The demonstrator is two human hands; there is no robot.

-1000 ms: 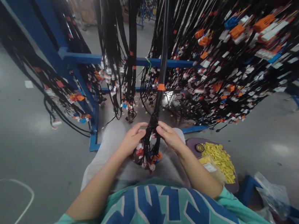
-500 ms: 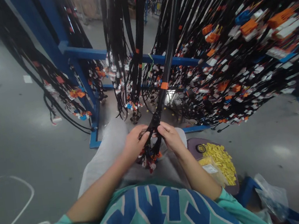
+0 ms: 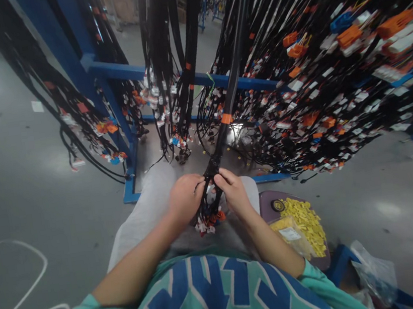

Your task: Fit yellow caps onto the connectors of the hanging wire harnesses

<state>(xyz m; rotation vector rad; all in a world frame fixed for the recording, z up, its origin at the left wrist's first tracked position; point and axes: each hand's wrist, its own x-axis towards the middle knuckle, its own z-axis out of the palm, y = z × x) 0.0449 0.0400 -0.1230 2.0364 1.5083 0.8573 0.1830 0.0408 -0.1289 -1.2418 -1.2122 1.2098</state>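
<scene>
A thick black wire harness with an orange tape band slants down from the top to my lap. Its lower end splits into thin black branches, which end in red, orange and white connectors between my knees. My left hand is closed on the branches from the left side, just below the split. From the right, my right hand pinches the same harness with thumb and forefinger. The fingertips of both hands are close together, and some are hidden behind the wires.
A blue metal rack stands ahead, hung with bundles of black harnesses. Many more with coloured connectors crowd the right. A stool at my right holds yellow pieces, a plastic bag and a black roll.
My left hand has turned, with its back more upward and its fingers tucked closer to the harness. The hanging connectors have shifted slightly. My right hand has moved only a little.
</scene>
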